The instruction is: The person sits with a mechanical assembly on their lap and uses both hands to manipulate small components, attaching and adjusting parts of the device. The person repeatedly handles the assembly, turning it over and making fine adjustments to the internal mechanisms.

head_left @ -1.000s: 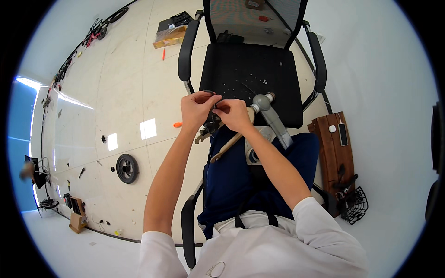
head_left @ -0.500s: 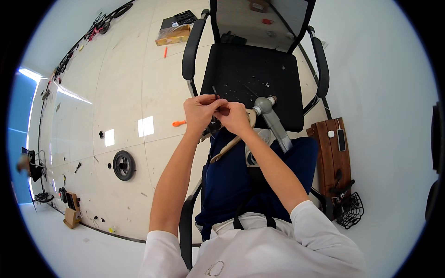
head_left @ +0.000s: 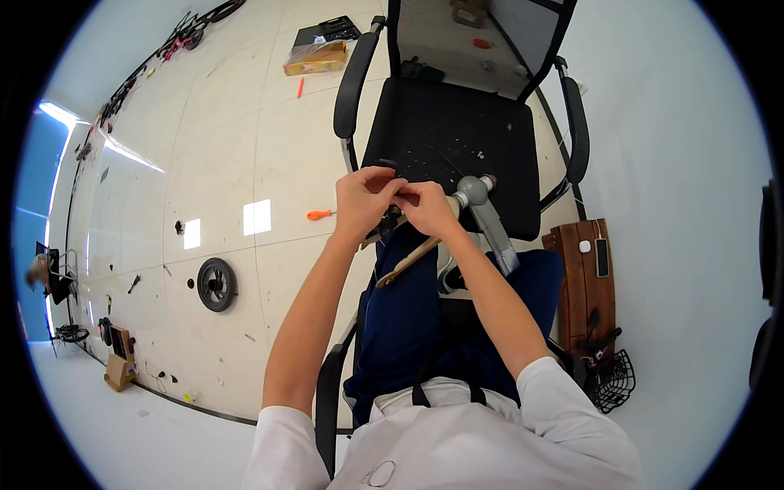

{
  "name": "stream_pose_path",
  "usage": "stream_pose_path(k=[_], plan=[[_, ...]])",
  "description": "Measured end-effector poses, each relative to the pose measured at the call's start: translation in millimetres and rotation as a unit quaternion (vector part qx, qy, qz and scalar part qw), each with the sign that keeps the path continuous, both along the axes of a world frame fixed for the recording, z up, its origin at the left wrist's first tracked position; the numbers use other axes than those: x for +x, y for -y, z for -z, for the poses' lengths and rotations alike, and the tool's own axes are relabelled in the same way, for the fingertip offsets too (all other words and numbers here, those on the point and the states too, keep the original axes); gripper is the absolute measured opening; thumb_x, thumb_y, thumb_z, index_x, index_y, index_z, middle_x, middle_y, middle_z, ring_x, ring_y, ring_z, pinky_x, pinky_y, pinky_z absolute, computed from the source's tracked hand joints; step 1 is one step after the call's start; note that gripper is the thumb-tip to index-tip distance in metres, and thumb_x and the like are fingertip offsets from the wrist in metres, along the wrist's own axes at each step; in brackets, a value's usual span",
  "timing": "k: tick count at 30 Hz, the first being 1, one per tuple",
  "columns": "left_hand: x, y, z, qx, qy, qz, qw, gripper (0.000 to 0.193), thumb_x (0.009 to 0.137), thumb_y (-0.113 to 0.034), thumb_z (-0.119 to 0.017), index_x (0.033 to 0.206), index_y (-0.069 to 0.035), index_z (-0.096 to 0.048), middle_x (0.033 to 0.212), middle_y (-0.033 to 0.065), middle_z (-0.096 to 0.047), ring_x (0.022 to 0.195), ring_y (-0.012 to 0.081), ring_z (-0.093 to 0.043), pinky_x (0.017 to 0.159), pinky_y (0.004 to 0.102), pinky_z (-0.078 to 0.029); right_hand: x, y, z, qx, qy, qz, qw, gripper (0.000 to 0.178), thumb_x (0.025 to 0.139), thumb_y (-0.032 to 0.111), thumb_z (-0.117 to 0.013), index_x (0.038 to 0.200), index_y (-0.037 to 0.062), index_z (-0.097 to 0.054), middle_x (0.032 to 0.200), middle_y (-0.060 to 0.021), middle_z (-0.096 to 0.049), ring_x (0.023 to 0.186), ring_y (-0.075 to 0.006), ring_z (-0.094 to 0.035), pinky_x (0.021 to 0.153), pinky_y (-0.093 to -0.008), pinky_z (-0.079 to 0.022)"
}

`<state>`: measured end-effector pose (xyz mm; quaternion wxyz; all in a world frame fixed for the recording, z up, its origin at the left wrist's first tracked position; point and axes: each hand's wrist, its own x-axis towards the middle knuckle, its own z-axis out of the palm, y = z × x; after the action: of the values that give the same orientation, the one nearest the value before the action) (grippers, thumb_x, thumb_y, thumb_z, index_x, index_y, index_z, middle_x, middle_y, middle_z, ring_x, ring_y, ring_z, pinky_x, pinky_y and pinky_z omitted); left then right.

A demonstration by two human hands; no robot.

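My left hand (head_left: 360,204) and my right hand (head_left: 428,209) meet over the front of a black office chair's seat (head_left: 457,114), fingertips pinched together. A short thin dark rod (head_left: 387,162) shows at the left fingers; what lies between the fingertips is hidden. Beneath the hands, a frame of metal tubes rests across my lap and the seat edge. Its grey joint (head_left: 472,190) lies right of my right hand, and a beige tube (head_left: 407,263) slants down under my right wrist. Dark parts (head_left: 391,219) below the hands are partly covered.
Small bits lie on the seat. An orange-handled screwdriver (head_left: 318,215), a black wheel (head_left: 216,285) and an open cardboard box (head_left: 315,59) are on the tiled floor at left. At right, a brown wooden box (head_left: 578,282) carries a phone (head_left: 602,258), near a black wire basket (head_left: 614,382).
The chair and frame appear slightly further right in the view. My hands stay together; the dark rod has tipped from nearly upright to nearly level.
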<state>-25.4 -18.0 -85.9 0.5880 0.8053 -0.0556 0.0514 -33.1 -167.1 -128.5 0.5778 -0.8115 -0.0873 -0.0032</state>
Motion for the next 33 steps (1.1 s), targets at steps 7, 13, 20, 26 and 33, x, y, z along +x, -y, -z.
stream_pose_path(k=[7, 13, 20, 26, 33], plan=[[3.0, 4.6, -2.4, 0.001, -0.038, 0.009, 0.999, 0.016, 0.082, -0.007, -0.073, 0.091, 0.006, -0.073, 0.08, 0.0099, -0.074, 0.074, 0.0136, -0.071, 0.07, 0.024, -0.056, -0.2, 0.9, -2.2, -0.001, -0.031, 0.03, 0.999, 0.022, 0.078, 0.015, -0.079, 0.092, -0.0014, -0.074, 0.077, -0.0136, -0.073, 0.067, -0.0187, -0.07, 0.068, -0.0305, -0.054], [9.6, -2.8, 3.5, -0.016, -0.056, 0.082, 0.995, 0.016, 0.09, -0.004, -0.064, 0.101, 0.006, -0.071, 0.088, 0.0095, -0.074, 0.083, 0.0128, -0.069, 0.076, 0.0253, -0.055, 14.7, 20.0, -14.2, 0.061, 0.004, 0.003, 0.998, 0.023, 0.079, 0.01, -0.075, 0.098, -0.0022, -0.071, 0.085, -0.0099, -0.074, 0.078, -0.0158, -0.072, 0.073, -0.0288, -0.056], [13.5, -7.1, 2.6, -0.013, -0.09, 0.135, 0.987, 0.017, 0.092, -0.006, -0.064, 0.102, 0.005, -0.071, 0.091, 0.0077, -0.074, 0.084, 0.0104, -0.067, 0.079, 0.0256, -0.054, 33.0, 26.7, -89.5, -0.038, 0.049, -0.143, 0.988, 0.023, 0.088, 0.007, -0.065, 0.109, 0.0009, -0.072, 0.097, -0.0127, -0.074, 0.088, -0.0183, -0.071, 0.082, -0.029, -0.056], [-2.6, -6.1, 19.4, -0.055, -0.089, 0.085, 0.991, 0.018, 0.091, -0.01, -0.067, 0.1, 0.004, -0.072, 0.088, 0.007, -0.074, 0.083, 0.0097, -0.066, 0.079, 0.0255, -0.054, 43.0, 11.2, -110.3, -0.138, 0.078, -0.141, 0.977, 0.025, 0.079, 0.015, -0.071, 0.098, 0.0003, -0.073, 0.071, -0.0131, -0.07, 0.063, -0.0205, -0.068, 0.063, -0.029, -0.054], [-4.5, -6.7, 22.8, -0.079, -0.079, 0.069, 0.991, 0.018, 0.09, -0.011, -0.069, 0.099, 0.004, -0.072, 0.089, 0.0082, -0.074, 0.082, 0.0102, -0.068, 0.078, 0.0249, -0.054, 52.4, 5.9, -114.0, -0.19, 0.081, -0.174, 0.963, 0.026, 0.075, 0.015, -0.07, 0.095, -0.0007, -0.073, 0.067, -0.0129, -0.069, 0.061, -0.0224, -0.068, 0.062, -0.0317, -0.054]])
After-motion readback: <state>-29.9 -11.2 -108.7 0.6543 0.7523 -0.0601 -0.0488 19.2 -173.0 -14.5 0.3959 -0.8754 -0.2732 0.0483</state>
